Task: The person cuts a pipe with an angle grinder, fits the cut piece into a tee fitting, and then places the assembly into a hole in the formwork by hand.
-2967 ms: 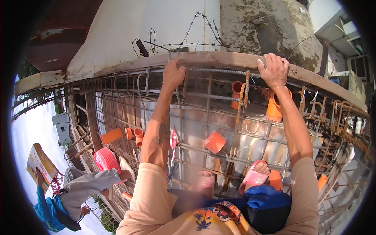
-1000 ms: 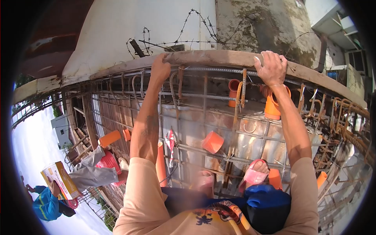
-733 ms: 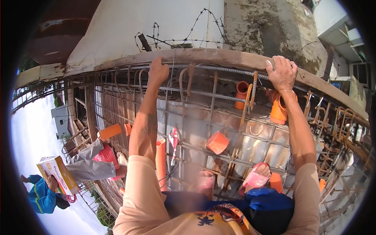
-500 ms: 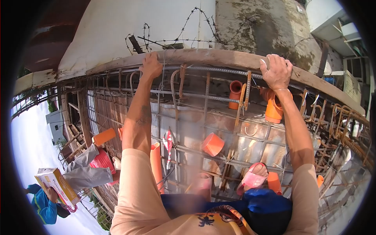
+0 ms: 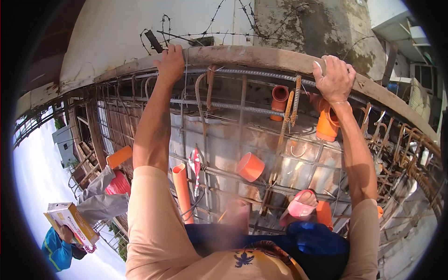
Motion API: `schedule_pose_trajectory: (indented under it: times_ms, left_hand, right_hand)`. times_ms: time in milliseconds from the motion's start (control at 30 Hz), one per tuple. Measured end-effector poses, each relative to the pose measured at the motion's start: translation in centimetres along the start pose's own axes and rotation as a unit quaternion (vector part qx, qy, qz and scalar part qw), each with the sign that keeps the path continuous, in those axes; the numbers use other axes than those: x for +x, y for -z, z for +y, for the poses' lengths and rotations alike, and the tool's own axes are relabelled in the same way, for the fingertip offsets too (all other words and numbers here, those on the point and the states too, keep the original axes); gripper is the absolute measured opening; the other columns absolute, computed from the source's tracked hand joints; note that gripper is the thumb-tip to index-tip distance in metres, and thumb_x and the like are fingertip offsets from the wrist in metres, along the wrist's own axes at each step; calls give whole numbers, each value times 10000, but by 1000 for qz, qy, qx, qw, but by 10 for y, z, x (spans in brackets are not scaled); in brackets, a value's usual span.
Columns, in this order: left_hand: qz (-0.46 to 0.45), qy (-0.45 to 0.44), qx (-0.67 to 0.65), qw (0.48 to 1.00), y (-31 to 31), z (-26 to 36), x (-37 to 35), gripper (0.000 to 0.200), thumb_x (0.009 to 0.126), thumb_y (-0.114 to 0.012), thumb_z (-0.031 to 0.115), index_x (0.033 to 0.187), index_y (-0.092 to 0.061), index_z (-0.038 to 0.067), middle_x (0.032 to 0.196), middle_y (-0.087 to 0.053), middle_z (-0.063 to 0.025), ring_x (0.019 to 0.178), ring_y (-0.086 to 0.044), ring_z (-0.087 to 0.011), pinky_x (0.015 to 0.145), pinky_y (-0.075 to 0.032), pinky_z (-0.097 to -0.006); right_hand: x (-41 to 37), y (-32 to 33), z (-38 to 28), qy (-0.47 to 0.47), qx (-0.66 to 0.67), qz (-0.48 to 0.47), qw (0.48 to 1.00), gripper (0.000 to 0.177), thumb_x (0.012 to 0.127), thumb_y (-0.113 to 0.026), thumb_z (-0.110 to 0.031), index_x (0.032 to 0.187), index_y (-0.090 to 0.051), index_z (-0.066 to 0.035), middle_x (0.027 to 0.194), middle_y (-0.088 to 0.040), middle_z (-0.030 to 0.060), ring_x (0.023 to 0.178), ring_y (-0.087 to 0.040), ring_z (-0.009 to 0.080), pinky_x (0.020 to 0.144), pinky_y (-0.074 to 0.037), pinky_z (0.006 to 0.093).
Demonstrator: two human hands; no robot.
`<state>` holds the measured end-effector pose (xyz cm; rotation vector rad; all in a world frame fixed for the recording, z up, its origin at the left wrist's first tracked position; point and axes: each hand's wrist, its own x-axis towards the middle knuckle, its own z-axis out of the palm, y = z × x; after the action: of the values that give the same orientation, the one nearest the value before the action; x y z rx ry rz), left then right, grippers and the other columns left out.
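Observation:
Both arms reach forward to a long wooden beam point(image 5: 252, 56) above a rebar grid. My left hand point(image 5: 171, 63) grips the beam's top edge, its fingers curled over the wood. Farther right, my right hand point(image 5: 335, 78) is wrapped over the same beam, thumb apart from the fingers. Just below the right hand is an orange pipe fitting point(image 5: 327, 125). A second orange fitting point(image 5: 279, 101) stands between the hands, behind the bars. A ribbed steel bar point(image 5: 261, 73) runs along beneath the beam.
Barbed wire point(image 5: 205, 33) crosses beyond the beam. Below are an orange pipe point(image 5: 182, 191), an orange cup-shaped piece point(image 5: 250, 167) and my sandalled foot point(image 5: 304, 203). Bent rebar point(image 5: 406, 140) crowds the right. At the lower left, another person point(image 5: 57, 249) holds a box point(image 5: 72, 224).
The view has shifted slightly, and the beam sits a little higher. My left hand has slid left along the beam. The other person's box has shifted slightly.

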<state>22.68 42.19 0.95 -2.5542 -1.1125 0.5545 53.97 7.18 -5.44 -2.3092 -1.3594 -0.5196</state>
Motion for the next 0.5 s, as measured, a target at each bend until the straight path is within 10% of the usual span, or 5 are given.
schedule_pose_trajectory:
  times_ms: [400, 500]
  left_hand:
    - [81, -34, 252, 964, -5, 17, -14, 365, 908, -579, 157, 1257, -593, 51, 1354, -511, -198, 1191, -550, -315, 880, -430, -610]
    - [-25, -72, 229, 970, 14, 18, -18, 413, 891, -592, 152, 1272, -616, -5, 1418, -476, -227, 1204, -528, -328, 885, -425, -616]
  right_hand:
    - [-3, -5, 5, 8, 15, 36, 999, 315, 899, -637, -425, 985, -665, -124, 964, -662, -7, 907, -621, 179, 902, -393, 395]
    - [-2, -1, 2, 5, 0, 22, 1000, 321, 901, -632, -432, 987, -664, -124, 945, -659, -14, 903, -626, 175, 905, -391, 392]
